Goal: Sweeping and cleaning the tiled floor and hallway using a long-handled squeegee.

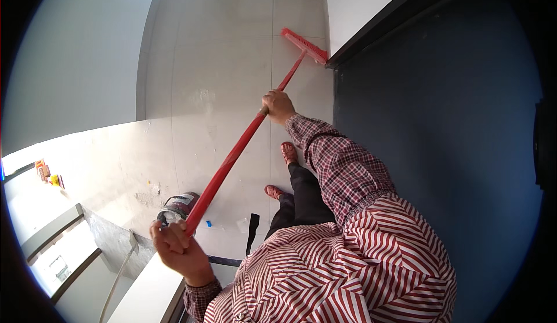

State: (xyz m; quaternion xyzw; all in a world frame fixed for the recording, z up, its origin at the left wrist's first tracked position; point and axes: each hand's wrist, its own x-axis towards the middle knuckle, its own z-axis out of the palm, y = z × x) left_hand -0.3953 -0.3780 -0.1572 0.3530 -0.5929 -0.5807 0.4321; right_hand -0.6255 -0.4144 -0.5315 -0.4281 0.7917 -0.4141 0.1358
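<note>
A long red broom handle (226, 166) runs diagonally across the view. My left hand (180, 251) is closed around its near end, at the lower left. Farther along the handle, my right hand (278, 106) grips it in the middle of the view. The red bristled broom head (307, 47) rests on the tiled floor, its right end close to the corner of the white wall beside a dark door. Under my left hand's end of the handle, a bucket (182, 203) stands on the floor, partly covered by the handle and hand.
Pale floor tiles (222, 62) bear whitish marks and bits of debris. A grey wall (82, 57) stands at left, a dark blue door (426, 118) at right. A small blue scrap (209, 224) lies near the bucket. Orange and yellow packages (48, 175) lie at far left.
</note>
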